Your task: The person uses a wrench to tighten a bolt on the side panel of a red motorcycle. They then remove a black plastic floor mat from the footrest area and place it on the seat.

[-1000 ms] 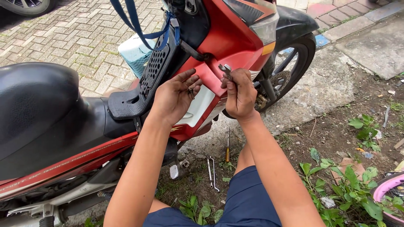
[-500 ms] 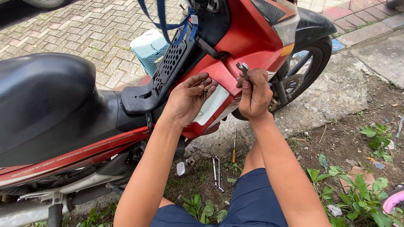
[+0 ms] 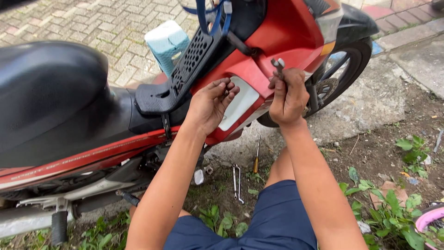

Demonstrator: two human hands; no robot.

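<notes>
A red motorbike point(image 3: 286, 32) with a black seat point(image 3: 46, 97) stands in front of me. My right hand point(image 3: 287, 96) is closed around a metal wrench point(image 3: 278, 64), whose head pokes up above my fingers against the red side panel point(image 3: 252, 76). My left hand point(image 3: 212, 104) rests on that same panel, fingers curled at its edge next to a white inset point(image 3: 238, 104). A black perforated panel point(image 3: 194, 55) sits just left of my left hand.
On the ground below lie a screwdriver with an orange handle point(image 3: 255, 159) and two thin metal wrenches point(image 3: 237, 182). The front wheel point(image 3: 335, 76) is at the right. A pale blue box point(image 3: 166, 41) stands behind the bike. Weeds point(image 3: 388, 208) grow by my knees.
The view has shifted so the bike and hands sit further right. My right hand has drawn slightly away from the left, still gripping the wrench at the red panel.
</notes>
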